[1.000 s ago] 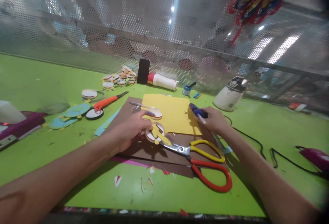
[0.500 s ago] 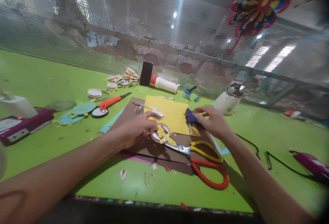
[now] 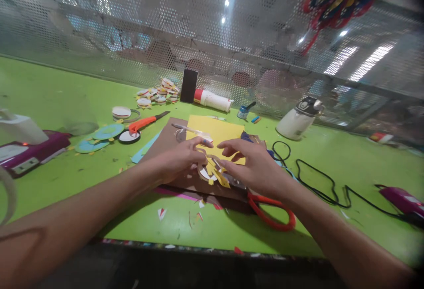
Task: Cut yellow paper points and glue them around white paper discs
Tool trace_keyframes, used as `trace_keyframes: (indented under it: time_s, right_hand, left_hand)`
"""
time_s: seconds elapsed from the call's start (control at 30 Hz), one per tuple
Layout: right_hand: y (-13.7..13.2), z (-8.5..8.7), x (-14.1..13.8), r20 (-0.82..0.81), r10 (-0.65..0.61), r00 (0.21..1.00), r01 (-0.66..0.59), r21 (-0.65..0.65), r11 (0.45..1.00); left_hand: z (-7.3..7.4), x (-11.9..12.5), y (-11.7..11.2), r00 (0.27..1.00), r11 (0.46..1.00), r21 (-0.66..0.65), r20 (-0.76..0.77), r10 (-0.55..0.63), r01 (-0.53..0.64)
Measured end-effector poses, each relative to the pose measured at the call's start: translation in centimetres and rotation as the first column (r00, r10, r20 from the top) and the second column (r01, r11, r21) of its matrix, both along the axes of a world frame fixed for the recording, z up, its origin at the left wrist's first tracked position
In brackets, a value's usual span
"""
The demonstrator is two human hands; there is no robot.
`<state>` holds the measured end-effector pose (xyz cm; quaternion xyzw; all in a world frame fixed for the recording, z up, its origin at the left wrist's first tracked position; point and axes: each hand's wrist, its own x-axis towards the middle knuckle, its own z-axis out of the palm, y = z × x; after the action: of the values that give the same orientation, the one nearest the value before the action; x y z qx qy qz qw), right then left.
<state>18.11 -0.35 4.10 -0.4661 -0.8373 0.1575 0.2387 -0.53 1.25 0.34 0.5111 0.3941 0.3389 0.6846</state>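
My left hand [image 3: 185, 158] is closed on a small round paper craft [image 3: 212, 172], a white disc with a pale ring and yellow paper pieces. Over its right side reaches my right hand [image 3: 251, 163], thumb and fingers apart, holding nothing that shows. Behind that hand, mostly hidden, lies a blue glue gun [image 3: 247, 137]. Under my right hand is a pair of scissors [image 3: 276, 222]; only the red handle shows well. Yellow paper [image 3: 215, 124] and brown sheets [image 3: 162, 147] lie beneath, with a pen [image 3: 185, 128] at their upper left.
To the left are an orange-handled cutter [image 3: 142, 124], blue-green paper discs [image 3: 109, 131] and a purple power strip [image 3: 36, 154]. Farther back stand piled paper crafts [image 3: 162, 92], a phone [image 3: 189, 86] and a jug [image 3: 298, 119]. A black cable [image 3: 318, 174] runs on the right.
My right hand has let go of the glue gun and moved left to the paper craft, now covering much of the scissors. My left hand still holds the craft. The view has shifted slightly.
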Motion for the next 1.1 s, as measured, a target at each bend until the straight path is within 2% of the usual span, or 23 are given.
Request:
trace_keyframes:
  time_s: [0.07,0.17,0.23,0.3,0.4,0.53,0.63,0.7,0.83,1.1]
  right_hand:
    - [0.5,-0.1,-0.2,-0.052,-0.030,0.998,0.022,-0.147,0.989]
    - [1.2,-0.6,-0.4,-0.171,-0.032,0.985,-0.035,-0.374,0.927]
    - [1.6,-1.1,-0.4,-0.258,-0.051,0.965,-0.077,-0.464,0.882]
    - [1.8,-1.6,-0.3,-0.322,-0.090,0.942,-0.084,-0.490,0.868]
    - [1.6,-1.8,-0.2,-0.319,-0.108,0.942,-0.037,-0.416,0.909]
    - [0.8,-1.4,-0.3,-0.175,-0.082,0.981,0.059,-0.129,0.990]
    - [0.2,-1.2,-0.5,-0.048,-0.091,0.995,0.096,0.100,0.990]
    - [-0.1,-1.1,-0.5,0.024,-0.111,0.994,0.104,0.189,0.977]
    - [-0.1,-1.2,-0.6,0.084,-0.169,0.982,0.147,0.223,0.964]
    - [0.4,-1.9,-0.9,0.028,-0.139,0.990,0.129,0.232,0.964]
  left_hand:
    - [0.0,0.0,-0.1,1.000,1.000,0.021,-0.021,-0.021,0.022]
    - [0.0,0.1,-0.2,0.999,0.998,0.060,-0.033,-0.029,0.031]
    - [0.1,0.1,-0.3,0.999,0.998,0.053,-0.031,-0.031,0.032]
    - [0.2,0.2,-0.3,0.999,0.999,0.018,-0.019,-0.027,0.027]
    - [0.1,0.4,-0.2,1.000,1.000,-0.019,0.020,-0.008,0.009]
    - [-0.1,0.6,0.0,0.999,1.000,-0.011,0.046,-0.005,0.005]
    - [-0.2,0.6,0.0,0.994,0.999,0.006,0.102,-0.036,0.036]
    - [-0.3,0.5,0.0,0.984,0.999,0.002,0.172,-0.047,0.048]
    - [-0.2,0.5,-0.1,0.976,0.997,-0.050,0.212,-0.039,0.051]
    - [-0.1,0.8,-0.4,0.997,0.998,-0.039,0.052,0.060,-0.058]
